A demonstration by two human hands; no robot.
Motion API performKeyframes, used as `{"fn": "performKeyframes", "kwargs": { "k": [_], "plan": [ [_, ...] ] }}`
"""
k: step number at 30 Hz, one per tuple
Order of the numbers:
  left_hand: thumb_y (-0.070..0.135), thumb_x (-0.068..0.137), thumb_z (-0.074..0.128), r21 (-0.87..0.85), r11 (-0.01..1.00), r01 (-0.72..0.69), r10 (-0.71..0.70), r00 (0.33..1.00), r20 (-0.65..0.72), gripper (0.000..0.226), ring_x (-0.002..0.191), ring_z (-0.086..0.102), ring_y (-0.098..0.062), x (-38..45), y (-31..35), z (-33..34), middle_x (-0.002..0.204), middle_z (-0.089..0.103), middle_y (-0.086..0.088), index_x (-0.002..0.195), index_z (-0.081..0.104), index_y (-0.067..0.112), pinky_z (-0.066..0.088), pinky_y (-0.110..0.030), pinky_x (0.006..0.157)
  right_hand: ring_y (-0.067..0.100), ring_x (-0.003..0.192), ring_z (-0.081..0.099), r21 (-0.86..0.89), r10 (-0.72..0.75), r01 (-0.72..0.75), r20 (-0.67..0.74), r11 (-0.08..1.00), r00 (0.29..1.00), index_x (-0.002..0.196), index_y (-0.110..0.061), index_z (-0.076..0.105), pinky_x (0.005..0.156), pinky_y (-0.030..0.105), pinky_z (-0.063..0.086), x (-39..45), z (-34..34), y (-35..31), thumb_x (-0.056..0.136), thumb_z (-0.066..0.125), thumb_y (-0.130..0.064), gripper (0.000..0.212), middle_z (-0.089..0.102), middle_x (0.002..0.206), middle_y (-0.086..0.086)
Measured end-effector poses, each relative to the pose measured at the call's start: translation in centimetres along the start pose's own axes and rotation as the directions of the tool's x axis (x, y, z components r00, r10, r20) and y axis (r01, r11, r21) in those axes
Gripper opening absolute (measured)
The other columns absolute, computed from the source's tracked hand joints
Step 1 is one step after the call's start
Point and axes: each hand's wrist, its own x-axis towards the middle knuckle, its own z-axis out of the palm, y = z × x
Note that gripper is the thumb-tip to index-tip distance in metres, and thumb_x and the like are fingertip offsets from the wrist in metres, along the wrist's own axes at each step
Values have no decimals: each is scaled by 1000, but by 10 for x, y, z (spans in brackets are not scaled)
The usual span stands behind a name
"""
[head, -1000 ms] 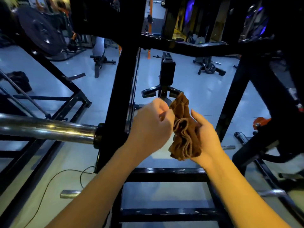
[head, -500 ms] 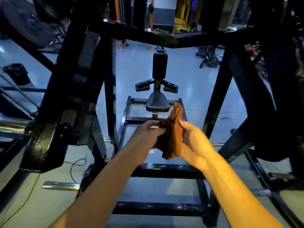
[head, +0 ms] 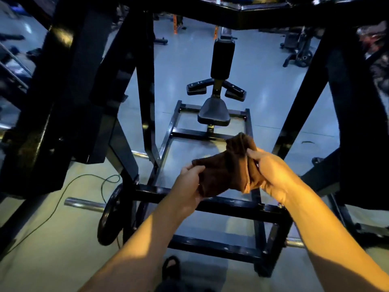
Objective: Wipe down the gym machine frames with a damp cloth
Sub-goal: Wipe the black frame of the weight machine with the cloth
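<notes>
**Cloth pulled open, frame not yet touched**

Largest first: black machine frame (head: 221,205) now filling the view from closer in and higher up than a second ago, with its floor rails and cross bars directly below and the seat (head: 213,114) and upright back pad (head: 222,57) beyond. Slanted posts rising on both sides. Weight plate (head: 110,216) on a chrome bar (head: 84,204) low on the left, thin cable (head: 69,186) looping over the pale floor.

Smaller: brown cloth (head: 225,165), a second ago bunched into a tight wad between the palms, now drawn out sideways into a wider, flatter sheet. Held in the air above the near cross bar, clear of any metal. Dampness impossible to judge in this dim, yellow-blue light.

Smallest: left hand (head: 187,184) gripping the cloth's lower left edge, fingers curled under it; right hand (head: 271,169) pinching the upper right part, thumb on top, a loose fold hanging below the palm. Hands spread further apart than half a second ago.

Meaning for the task, as a judgement: probably refolding to bring a fresh face outward before the next pass. No wiping under way. Near cross bar and the two side posts closest to reach next; one hand likely to be freed once the cloth is folded flat.
</notes>
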Motion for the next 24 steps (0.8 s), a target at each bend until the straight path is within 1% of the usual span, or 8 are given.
{"fn": "performKeyframes", "kwargs": {
  "k": [2,5,9,12,14,18,21,24],
  "plan": [
    [22,104,57,43,999,0,0,1000,-1,32,103,75,-32,15,0,4,120,73,-15,135,50,17,62,-53,81,33,91,76,-128,-30,26,-31,991,999,107,-15,76,88,55,61,12,11,-3,108,54,-28,26,80,96,14],
    [48,101,60,160,987,-5,-6,998,64,45,110,73,-24,37,1,11,119,75,-5,136,57,20,56,-49,99,38,78,74,-337,-65,61,-1,940,998,91,-11,76,84,60,61,23,28,-9,108,55,-31,34,76,90,22],
    [72,79,72,191,982,10,-35,992,125,79,106,74,-21,61,11,16,121,75,-5,138,55,21,57,-44,97,34,94,76,-375,-29,25,-4,927,1000,104,-13,79,94,55,60,45,27,-21,107,57,-31,29,80,96,12],
    [33,95,74,170,984,-60,30,984,173,38,103,75,-27,84,15,16,118,74,-10,127,61,18,62,-40,80,33,99,76,-193,35,-38,-17,980,999,115,-12,77,97,56,58,57,21,-34,106,60,-26,23,80,103,11],
    [13,102,63,144,986,-80,54,983,174,22,107,72,-33,97,19,17,119,73,-15,123,64,13,61,-48,86,34,101,76,-99,36,-38,-24,994,999,118,-9,75,93,52,60,59,17,-40,105,60,-24,25,79,107,13],
    [21,100,67,180,973,-145,125,985,122,24,103,75,-30,116,40,19,111,77,-11,123,68,14,59,-53,94,29,101,76,-6,-19,18,-125,1000,992,115,-7,76,88,44,60,65,6,-37,106,59,-19,23,78,108,14],
    [25,100,68,401,846,-352,305,936,179,17,89,75,-20,121,59,27,96,78,-3,111,71,12,62,-35,74,28,97,74,-49,33,-42,-169,998,985,120,-6,69,89,51,61,72,-4,-27,101,61,-8,21,77,109,17],
    [19,102,63,596,536,-598,366,801,474,18,57,50,-6,119,87,36,66,58,9,86,65,10,38,-22,53,19,105,67,-442,56,-87,-82,893,995,138,-18,49,94,45,60,79,-14,-22,95,69,-15,47,67,125,8]
  ]
}}
